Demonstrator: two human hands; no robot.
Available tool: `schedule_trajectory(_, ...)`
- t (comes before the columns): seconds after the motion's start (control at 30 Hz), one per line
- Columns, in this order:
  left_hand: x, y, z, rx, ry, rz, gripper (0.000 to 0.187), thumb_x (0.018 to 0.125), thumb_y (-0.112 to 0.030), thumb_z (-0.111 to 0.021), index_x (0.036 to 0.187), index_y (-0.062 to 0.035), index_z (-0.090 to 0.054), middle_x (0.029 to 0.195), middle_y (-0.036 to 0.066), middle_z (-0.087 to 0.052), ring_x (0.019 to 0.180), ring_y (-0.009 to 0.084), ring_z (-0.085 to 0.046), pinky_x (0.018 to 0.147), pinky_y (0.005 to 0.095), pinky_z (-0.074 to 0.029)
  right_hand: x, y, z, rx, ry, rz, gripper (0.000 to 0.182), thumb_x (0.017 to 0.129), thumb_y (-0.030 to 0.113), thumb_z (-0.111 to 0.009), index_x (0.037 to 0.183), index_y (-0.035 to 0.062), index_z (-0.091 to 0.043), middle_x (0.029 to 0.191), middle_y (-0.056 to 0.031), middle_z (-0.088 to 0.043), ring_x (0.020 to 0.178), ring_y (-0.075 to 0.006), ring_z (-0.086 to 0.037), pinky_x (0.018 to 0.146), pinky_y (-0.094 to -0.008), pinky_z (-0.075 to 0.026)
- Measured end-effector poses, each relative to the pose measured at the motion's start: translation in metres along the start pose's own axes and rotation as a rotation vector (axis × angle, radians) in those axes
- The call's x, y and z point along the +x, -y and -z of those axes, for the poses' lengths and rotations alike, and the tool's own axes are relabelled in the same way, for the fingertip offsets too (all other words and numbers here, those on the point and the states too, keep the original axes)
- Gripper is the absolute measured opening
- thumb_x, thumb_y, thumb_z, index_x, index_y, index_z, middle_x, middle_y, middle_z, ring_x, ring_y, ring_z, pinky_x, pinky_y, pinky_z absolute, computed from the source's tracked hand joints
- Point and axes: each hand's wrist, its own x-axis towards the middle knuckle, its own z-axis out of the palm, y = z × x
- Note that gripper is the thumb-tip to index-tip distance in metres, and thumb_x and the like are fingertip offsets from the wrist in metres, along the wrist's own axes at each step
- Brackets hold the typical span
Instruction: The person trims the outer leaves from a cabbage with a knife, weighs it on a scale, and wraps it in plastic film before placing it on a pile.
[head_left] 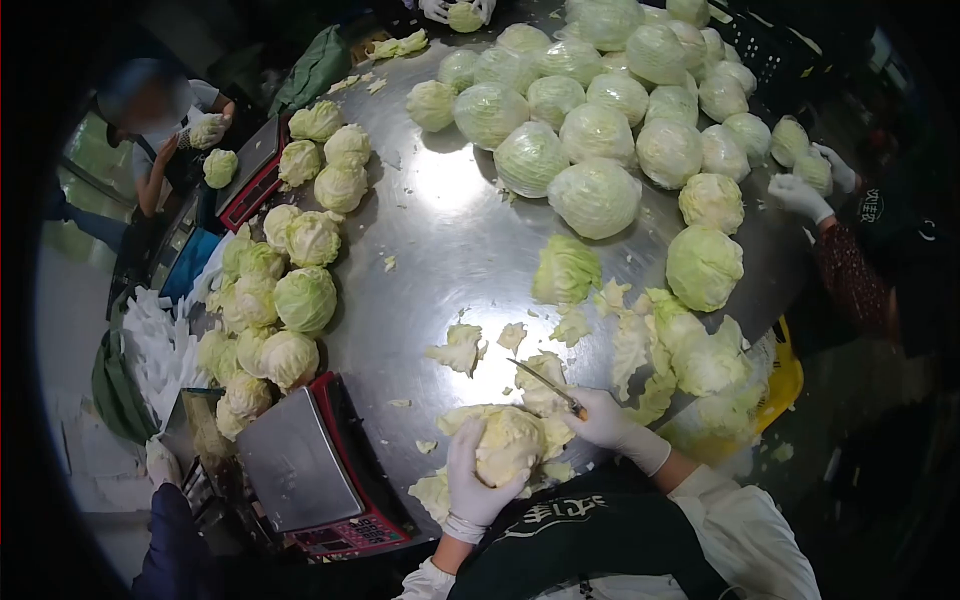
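My left hand (pixel 473 478), in a white glove, is wrapped round the side of a pale cabbage (pixel 510 447) at the near edge of the metal table. In my right hand (pixel 602 420), also gloved, is a knife (pixel 548 379) with an orange-brown handle; its thin blade points up and to the left, beyond the cabbage and apart from it. Loose cabbage leaves (pixel 433 492) lie under and around the cabbage. Further trimmed leaves (pixel 458 349) are scattered just past the knife.
Wrapped cabbages (pixel 595 198) crowd the far side of the metal table (pixel 400 300). Unwrapped cabbages (pixel 304 299) line its left edge by a red-sided scale (pixel 300 460). A leaf pile (pixel 705 355) hangs over a yellow container (pixel 785 375) at right. Co-workers' gloved hands (pixel 800 195) handle cabbages nearby.
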Motion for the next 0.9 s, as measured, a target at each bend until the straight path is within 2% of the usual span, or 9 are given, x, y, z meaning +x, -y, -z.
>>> schedule_trajectory(0.07,-0.013,0.012,0.007,-0.237,0.01,0.131,0.092,0.067,-0.026,-0.089,0.144,0.001,-0.047,0.139,0.023,-0.05,0.131,0.0407,-0.049,0.111,0.0478,-0.039,-0.003,-0.003,-0.005,-0.076,0.012,0.032,0.03,0.088,0.022,-0.072,0.112,0.0041,-0.065,0.089,-0.0161,-0.063,0.073,-0.0333,-0.065,0.069,-0.0433,-0.052)
schedule_trajectory(0.17,-0.017,0.005,0.018,-0.108,0.023,0.099,0.091,0.065,-0.026,-0.089,0.142,0.0002,-0.048,0.136,0.021,-0.05,0.128,0.0401,-0.05,0.11,0.0474,-0.04,0.006,0.05,0.003,-0.287,-0.082,-0.049,0.038,0.086,0.03,-0.073,0.115,0.0067,-0.066,0.099,-0.0138,-0.065,0.081,-0.0352,-0.067,0.075,-0.0442,-0.055)
schedule_trajectory(0.27,-0.023,-0.006,0.013,0.005,0.016,0.051,0.088,0.064,-0.028,-0.09,0.139,-0.0022,-0.051,0.133,0.02,-0.05,0.126,0.039,-0.049,0.107,0.0482,-0.041,0.012,0.1,0.011,-0.192,-0.072,0.137,0.046,0.084,0.032,-0.077,0.121,0.007,-0.065,0.101,-0.0111,-0.066,0.087,-0.0323,-0.069,0.073,-0.0393,-0.056)
schedule_trajectory(0.33,-0.023,-0.011,0.008,0.066,0.021,0.024,0.087,0.064,-0.03,-0.09,0.138,-0.0035,-0.053,0.131,0.02,-0.05,0.124,0.0384,-0.049,0.106,0.0487,-0.042,0.014,0.12,0.01,-0.238,0.213,0.181,0.045,0.084,0.036,-0.076,0.119,0.0079,-0.067,0.101,-0.0096,-0.066,0.089,-0.0312,-0.068,0.074,-0.0379,-0.055)
schedule_trajectory(0.6,-0.023,-0.01,0.009,0.073,0.111,-0.04,0.077,0.063,-0.032,-0.089,0.131,-0.009,-0.06,0.138,0.019,-0.052,0.121,0.0387,-0.05,0.104,0.0478,-0.043,0.029,0.089,0.009,-0.065,0.502,0.344,0.026,0.081,0.024,-0.076,0.093,0.0027,-0.067,0.083,-0.0108,-0.056,0.075,-0.03,-0.06,0.068,-0.038,-0.05)
schedule_trajectory(0.7,-0.023,-0.011,0.012,0.068,0.106,-0.088,0.077,0.063,-0.031,-0.089,0.131,-0.0093,-0.059,0.14,0.019,-0.052,0.124,0.0396,-0.05,0.106,0.0479,-0.043,0.031,0.071,0.013,0.071,0.511,0.318,0.018,0.082,0.016,-0.072,0.09,0.001,-0.065,0.079,-0.0078,-0.059,0.072,-0.0229,-0.061,0.067,-0.0334,-0.049)
schedule_trajectory(0.77,-0.024,-0.01,0.014,0.087,0.085,-0.105,0.078,0.062,-0.03,-0.089,0.131,-0.009,-0.058,0.141,0.019,-0.051,0.126,0.0401,-0.05,0.107,0.0482,-0.043,0.026,0.055,0.015,0.345,0.345,0.041,0.02,0.085,0.02,-0.073,0.088,0.0013,-0.067,0.081,-0.0019,-0.063,0.072,-0.0101,-0.056,0.066,-0.0279,-0.047)
schedule_trajectory(0.8,-0.028,-0.004,0.015,0.06,0.089,-0.089,0.079,0.062,-0.03,-0.089,0.131,-0.0086,-0.058,0.141,0.019,-0.051,0.126,0.0408,-0.05,0.107,0.0484,-0.043,0.026,0.046,0.02,0.341,0.35,0.046,0.02,0.085,0.02,-0.073,0.088,0.0013,-0.067,0.081,-0.0019,-0.063,0.072,-0.0101,-0.056,0.066,-0.0279,-0.047)
schedule_trajectory(0.9,-0.032,0.0,0.024,0.0,0.071,-0.069,0.08,0.062,-0.031,-0.09,0.13,-0.0072,-0.056,0.139,0.021,-0.051,0.126,0.0419,-0.05,0.107,0.0492,-0.043,0.039,0.04,0.045,0.234,0.17,-0.519,0.028,0.084,0.023,-0.078,0.097,0.0001,-0.069,0.085,-0.0003,-0.065,0.076,-0.0076,-0.056,0.068,-0.0271,-0.047)
